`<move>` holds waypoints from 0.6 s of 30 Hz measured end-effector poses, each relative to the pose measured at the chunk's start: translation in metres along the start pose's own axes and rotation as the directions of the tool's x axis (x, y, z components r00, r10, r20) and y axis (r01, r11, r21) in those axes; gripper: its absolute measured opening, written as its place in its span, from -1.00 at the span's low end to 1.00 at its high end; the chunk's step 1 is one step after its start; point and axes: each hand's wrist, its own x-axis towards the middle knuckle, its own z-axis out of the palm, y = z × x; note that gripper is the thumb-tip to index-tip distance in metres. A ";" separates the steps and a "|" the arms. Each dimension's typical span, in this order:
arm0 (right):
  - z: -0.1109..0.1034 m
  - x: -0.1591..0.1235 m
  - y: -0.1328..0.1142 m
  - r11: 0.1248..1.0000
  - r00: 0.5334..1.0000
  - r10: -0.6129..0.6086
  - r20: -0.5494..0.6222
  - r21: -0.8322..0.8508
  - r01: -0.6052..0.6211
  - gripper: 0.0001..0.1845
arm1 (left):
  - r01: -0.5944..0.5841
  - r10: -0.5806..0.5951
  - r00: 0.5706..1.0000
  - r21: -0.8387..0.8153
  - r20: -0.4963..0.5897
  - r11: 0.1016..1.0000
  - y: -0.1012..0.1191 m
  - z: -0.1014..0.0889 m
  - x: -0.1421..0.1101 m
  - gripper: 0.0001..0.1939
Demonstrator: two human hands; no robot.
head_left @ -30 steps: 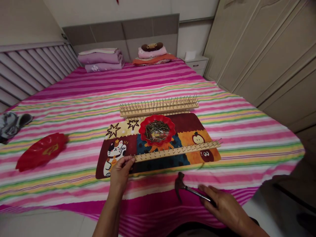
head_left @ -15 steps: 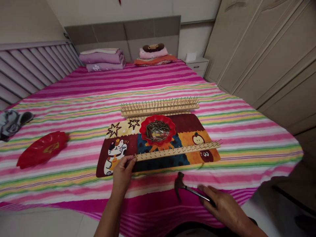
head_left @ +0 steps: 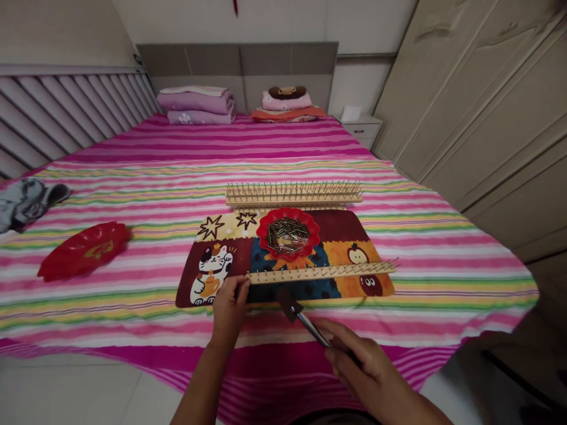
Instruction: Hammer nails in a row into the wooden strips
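My left hand (head_left: 231, 304) is closed in a pinch at the left end of a narrow wooden strip (head_left: 310, 274), its fingertips around a small nail that they mostly hide. A row of nails stands along the strip, those at the right end leaning. In my right hand (head_left: 358, 360) is a claw hammer (head_left: 305, 321), gripped by its handle, its slightly blurred head raised just in front of the strip. Beyond the strip, a red scalloped bowl (head_left: 313, 233) holds many loose nails (head_left: 287, 235). Strip and bowl both rest on a patterned mat (head_left: 345, 227).
More nail-studded wooden strips (head_left: 292, 200) lie stacked behind the mat. To the left are a red scalloped dish (head_left: 84, 251) and a grey cloth item (head_left: 31, 200). Folded bedding (head_left: 197, 106) sits at the headboard of the bed (head_left: 443, 236), and wardrobe doors (head_left: 482, 118) stand at the right.
The hammer has come up and leftward in my right hand, towards the left end of the strip. My left hand stays at that end. The view has shifted slightly.
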 end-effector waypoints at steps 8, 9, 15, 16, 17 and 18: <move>0.023 0.062 -0.047 0.998 0.997 0.012 0.076 0.067 -0.017 -0.58 | -0.093 0.093 0.993 0.001 -0.076 0.996 -0.012 0.007 -0.001 -0.84; 0.025 0.066 -0.048 0.999 0.997 -0.003 0.075 0.047 0.000 -0.57 | -0.111 0.112 0.991 0.005 -0.080 0.994 -0.013 0.008 -0.002 -0.84; 0.032 0.077 -0.043 0.995 0.995 -0.050 0.090 -0.083 0.058 -0.56 | -0.161 0.165 0.983 0.052 -0.075 0.986 -0.018 0.010 -0.004 -0.85; 0.032 0.076 -0.043 0.994 0.995 -0.046 0.092 -0.091 0.055 -0.58 | -0.165 0.170 0.982 0.061 -0.078 0.984 -0.018 0.011 -0.004 -0.85; 0.031 0.075 -0.044 0.994 0.995 -0.053 0.090 -0.089 0.061 -0.59 | -0.170 0.175 0.981 0.066 -0.082 0.983 -0.019 0.011 -0.004 -0.85; 0.029 0.072 -0.045 0.994 0.994 -0.070 0.082 -0.081 0.076 -0.59 | -0.174 0.179 0.980 0.066 -0.091 0.983 -0.019 0.012 -0.004 -0.84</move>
